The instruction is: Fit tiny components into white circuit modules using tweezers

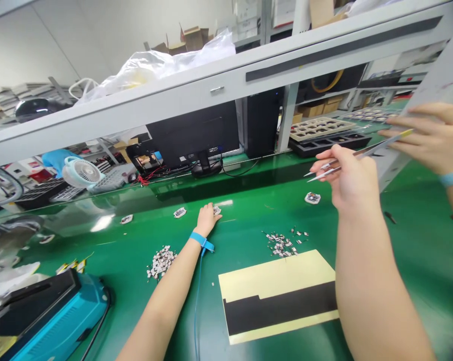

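My left hand [206,220], with a blue wrist strap [202,240], reaches forward over the green bench. Its fingers close on a small white-rimmed electronic part [217,211], which they partly cover. At the right, my raised right hand [356,175] grips a pair of tweezers [326,174]; the slim tips point left, slightly apart, with nothing between them. Below them lies a similar white-rimmed part [312,198]. A loose pile of tiny components [282,244] sits in front of my right hand, and another pile [161,261] lies left of my left forearm.
A co-worker's blurred hand [433,135] is close beyond my right hand. A yellow sheet with a black band [279,306] lies in front. More white-rimmed parts [180,212] line the bench. A teal machine [71,316] stands left; a monitor [199,133] and trays [320,129] stand behind, under a shelf [173,82].
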{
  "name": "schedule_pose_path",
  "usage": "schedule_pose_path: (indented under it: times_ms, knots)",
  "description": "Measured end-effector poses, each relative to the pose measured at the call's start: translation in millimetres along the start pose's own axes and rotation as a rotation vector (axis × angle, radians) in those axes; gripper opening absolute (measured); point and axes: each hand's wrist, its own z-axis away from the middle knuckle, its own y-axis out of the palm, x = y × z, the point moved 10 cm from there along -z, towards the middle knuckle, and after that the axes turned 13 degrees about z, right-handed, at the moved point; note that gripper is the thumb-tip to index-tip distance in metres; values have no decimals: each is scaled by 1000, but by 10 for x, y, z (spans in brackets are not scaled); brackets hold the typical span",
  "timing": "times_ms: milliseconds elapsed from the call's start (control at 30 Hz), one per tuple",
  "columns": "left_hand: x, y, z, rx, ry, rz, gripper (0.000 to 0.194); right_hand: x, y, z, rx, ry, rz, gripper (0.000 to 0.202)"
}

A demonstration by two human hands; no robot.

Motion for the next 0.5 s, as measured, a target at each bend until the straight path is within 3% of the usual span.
schedule_pose_path:
  times_ms: [100, 200, 300, 367, 433, 500]
  knots:
    - [53, -97, -38, -7, -73, 94, 41, 43, 67, 28, 54, -23, -14, 33]
    - [-154, -323, 7, -16, -68, 232, 46, 171, 253, 125, 225, -98, -16, 30]
    - [-682, -644, 241, -6, 70, 433, 54, 293, 535, 361, 454, -131, 28, 22]
    - [-1136, -899, 518, 17, 256, 700, 55, 379, 748, 605, 605, -149, 69, 14]
    - [-1440, -1118, 814, 1, 355, 737, 53, 491, 928, 871, 707, -195, 98, 9]
    - [-1615, -1267, 1066, -35, 409, 686, 54, 604, 1064, 1118, 767, -250, 120, 9]
